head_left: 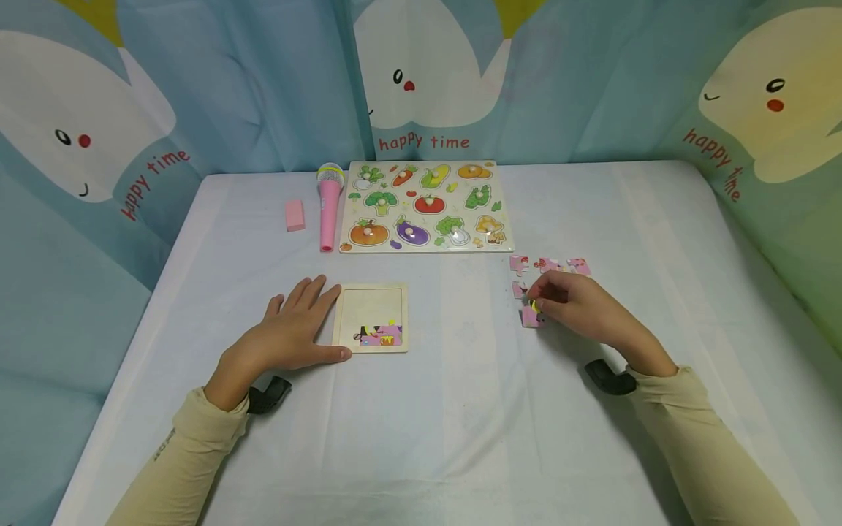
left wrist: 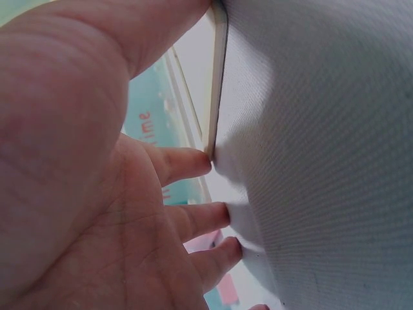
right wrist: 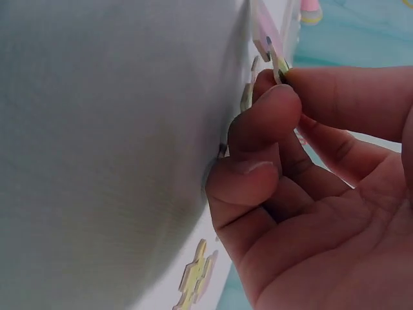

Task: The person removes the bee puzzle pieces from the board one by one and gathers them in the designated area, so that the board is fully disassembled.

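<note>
A square wooden puzzle tray (head_left: pixel 368 299) lies left of the middle of the table, with a few joined jigsaw pieces (head_left: pixel 381 337) along its bottom right. My left hand (head_left: pixel 289 329) is spread at the tray's left side, its index fingertip at the upper left corner and its thumb at the lower left. In the left wrist view, that index finger (left wrist: pixel 184 165) touches the tray's edge (left wrist: pixel 213 97). Over at the right, my right hand (head_left: pixel 579 307) pinches a pink and yellow jigsaw piece (head_left: pixel 530 317) between thumb and index finger; the right wrist view shows its edge (right wrist: pixel 270 42).
Several loose pink jigsaw pieces (head_left: pixel 549 264) lie just beyond the right hand. Farther back are a vegetable peg puzzle board (head_left: pixel 437 226), a pink toy microphone (head_left: pixel 328 212) and a pink block (head_left: pixel 294 215). A printed curtain (head_left: pixel 276 88) hangs behind the table.
</note>
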{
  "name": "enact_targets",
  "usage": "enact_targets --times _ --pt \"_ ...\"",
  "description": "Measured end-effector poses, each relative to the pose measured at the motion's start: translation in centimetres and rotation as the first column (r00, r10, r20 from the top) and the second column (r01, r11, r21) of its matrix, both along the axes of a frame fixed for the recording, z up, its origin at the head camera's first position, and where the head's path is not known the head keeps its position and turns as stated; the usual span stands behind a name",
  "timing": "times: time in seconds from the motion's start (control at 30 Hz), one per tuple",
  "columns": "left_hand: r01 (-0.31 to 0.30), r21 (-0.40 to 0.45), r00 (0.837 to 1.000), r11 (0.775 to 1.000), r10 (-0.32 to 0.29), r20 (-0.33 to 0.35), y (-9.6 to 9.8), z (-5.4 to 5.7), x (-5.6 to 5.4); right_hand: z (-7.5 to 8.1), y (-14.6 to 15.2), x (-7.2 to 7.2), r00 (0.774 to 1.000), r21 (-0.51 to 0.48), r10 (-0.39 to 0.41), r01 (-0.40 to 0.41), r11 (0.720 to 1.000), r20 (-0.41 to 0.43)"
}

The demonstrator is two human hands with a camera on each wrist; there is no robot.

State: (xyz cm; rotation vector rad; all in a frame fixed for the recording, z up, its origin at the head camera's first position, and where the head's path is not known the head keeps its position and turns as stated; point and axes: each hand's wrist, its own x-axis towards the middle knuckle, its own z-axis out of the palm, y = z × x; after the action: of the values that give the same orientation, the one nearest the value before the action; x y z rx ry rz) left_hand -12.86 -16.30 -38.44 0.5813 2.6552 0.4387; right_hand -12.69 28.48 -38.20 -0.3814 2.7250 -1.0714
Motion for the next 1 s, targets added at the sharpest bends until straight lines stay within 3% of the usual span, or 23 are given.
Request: enact_targets --times 0.17,0.6,0.87,1.0 --pt "0.005 0.002 1.0 1.0 -0.005 -0.004 0.0 0.1 0.0 -0.2 -0.2 0.0 1.0 0.018 -0.001 0.002 1.0 -0.007" --pt "0.003 -0.009 1.0 1.0 -0.003 0.004 0.1 0.0 -0.2 0.0 -1.1 0.2 0.992 0.081 0.01 0.0 0.997 -0.123" --pt "0.0 -0.013 1.0 1.0 0.0 0.001 0.1 -0.1 -0.1 0.3 -2.9 -0.1 0.999 0.003 0.036 -0.036 0.999 -0.041" --pt "-0.001 -0.01 1.0 1.0 0.001 0.001 0.1 -0.1 0.0 0.5 -4.1 -0.3 0.996 -0.011 0.068 -0.069 0.998 -0.059"
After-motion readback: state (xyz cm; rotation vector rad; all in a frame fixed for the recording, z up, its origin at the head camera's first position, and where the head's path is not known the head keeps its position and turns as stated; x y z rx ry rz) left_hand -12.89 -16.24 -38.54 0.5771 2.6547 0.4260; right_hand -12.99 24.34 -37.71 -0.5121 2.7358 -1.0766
